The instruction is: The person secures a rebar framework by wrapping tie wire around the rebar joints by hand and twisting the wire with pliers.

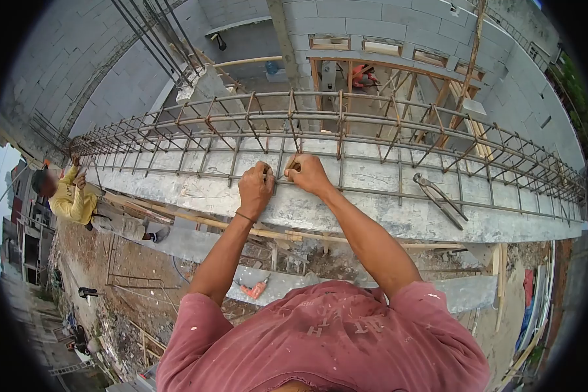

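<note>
The steel bar cage (pixel 209 121) spans the middle of the frame from left to right, above a pale, stained ledge (pixel 366 212). Both hands are at its near lower bars, centre of frame. The left hand (pixel 257 186) has its fingers curled in and closed; the right hand (pixel 307 173), just beside it, is likewise clenched, thumb against the fingers. Whatever is between the fingers is too small to identify.

Pincers (pixel 441 201) lie on the ledge right of the hands, handles toward the lower right. An orange power tool (pixel 253 289) rests on a lower board, lower centre.

Containers: one blue bottle (pixel 271 67), upper centre, beyond the cage; contents cannot be determined.

Writing: the wearer's red shirt (pixel 320 340) bears worn pale letters, H and T among them; the full wording is illegible.

A person in a yellow top (pixel 72 202) is at the cage's far left end, a hand raised to it. Another person in orange-red (pixel 362 76) is low in the opening, upper centre.
</note>
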`<state>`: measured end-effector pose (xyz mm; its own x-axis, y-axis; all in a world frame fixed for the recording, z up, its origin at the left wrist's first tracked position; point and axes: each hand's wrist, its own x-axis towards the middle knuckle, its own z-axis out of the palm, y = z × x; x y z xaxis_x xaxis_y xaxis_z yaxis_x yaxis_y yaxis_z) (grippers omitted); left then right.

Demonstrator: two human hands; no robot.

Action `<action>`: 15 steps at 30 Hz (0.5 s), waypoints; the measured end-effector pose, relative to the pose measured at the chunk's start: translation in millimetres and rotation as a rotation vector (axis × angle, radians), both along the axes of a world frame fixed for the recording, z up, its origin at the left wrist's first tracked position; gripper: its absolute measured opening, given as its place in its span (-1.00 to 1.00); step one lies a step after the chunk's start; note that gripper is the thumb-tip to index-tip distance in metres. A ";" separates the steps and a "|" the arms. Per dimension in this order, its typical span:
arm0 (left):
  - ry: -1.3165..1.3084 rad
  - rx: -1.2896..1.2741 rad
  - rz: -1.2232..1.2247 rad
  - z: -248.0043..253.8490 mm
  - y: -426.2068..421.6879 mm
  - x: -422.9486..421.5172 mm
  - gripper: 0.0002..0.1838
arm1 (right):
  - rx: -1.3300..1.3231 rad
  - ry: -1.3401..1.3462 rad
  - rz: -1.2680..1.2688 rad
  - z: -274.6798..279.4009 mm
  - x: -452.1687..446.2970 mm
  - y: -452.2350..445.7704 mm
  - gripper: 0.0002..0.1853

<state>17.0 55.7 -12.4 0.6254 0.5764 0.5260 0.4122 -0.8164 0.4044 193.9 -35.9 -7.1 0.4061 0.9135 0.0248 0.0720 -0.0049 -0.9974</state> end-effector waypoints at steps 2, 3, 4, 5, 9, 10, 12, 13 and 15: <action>-0.075 0.000 0.028 -3.7 -4.1 0.8 -0.91 | 0.140 -0.458 0.033 3.8 -3.4 -9.9 -0.89; -0.071 -0.007 0.032 -8.2 -4.8 -0.1 -0.91 | 0.122 -0.432 0.033 5.6 -5.7 -12.4 -0.86; -0.164 -0.132 0.030 -12.0 -4.5 -0.5 -0.90 | 0.118 -0.429 0.038 3.6 -7.6 -11.9 -0.86; -0.259 -0.253 0.026 -14.6 -3.4 -0.2 -0.88 | 0.091 -0.473 0.016 5.2 -9.0 -11.0 -0.88; -0.315 -0.290 0.062 -8.7 -13.8 -0.4 -0.85 | 0.017 -0.553 -0.034 -1.0 -9.8 -4.0 -0.91; -0.346 -0.297 0.068 -7.0 -16.0 -0.3 -0.84 | 0.015 -0.555 -0.040 -3.9 -8.0 -0.9 -0.91; -0.376 -0.308 0.066 -8.2 -16.9 1.0 -0.84 | -0.039 -0.522 -0.029 -5.9 -6.0 3.4 -0.89; -0.382 -0.300 0.079 -10.6 -15.3 0.5 -0.84 | -0.042 -0.521 -0.036 -6.1 -7.0 2.7 -0.89; -0.384 -0.290 0.081 -12.6 -12.7 -0.1 -0.85 | -0.006 -0.563 -0.060 -8.8 -8.5 3.5 -0.87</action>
